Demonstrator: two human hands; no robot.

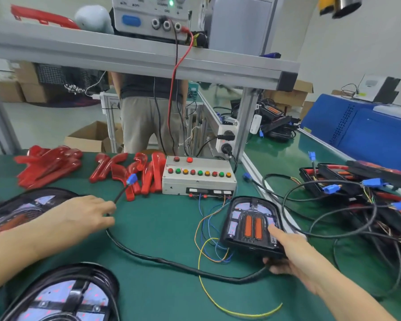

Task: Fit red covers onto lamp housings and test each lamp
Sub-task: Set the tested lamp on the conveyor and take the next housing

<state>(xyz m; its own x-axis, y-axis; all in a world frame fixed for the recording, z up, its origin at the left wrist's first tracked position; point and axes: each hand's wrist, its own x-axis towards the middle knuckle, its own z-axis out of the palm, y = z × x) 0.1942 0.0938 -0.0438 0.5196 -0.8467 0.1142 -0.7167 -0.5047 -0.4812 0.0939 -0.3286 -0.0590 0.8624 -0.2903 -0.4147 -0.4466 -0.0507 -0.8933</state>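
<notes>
Covers (134,173) lie in a red heap at the far bench edge, nearer the left hand (83,215), which pinches the black cable (171,262); the right hand (287,253) grips the uncovered housing (252,222) near right, its long axis running near-to-far.

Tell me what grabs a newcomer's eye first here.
The glossy red plastic covers heaped at the back of the green mat, beside the grey test box with coloured buttons. Nearer, the right hand grips a black lamp housing with two orange strips; the left hand pinches its black cable.
</notes>
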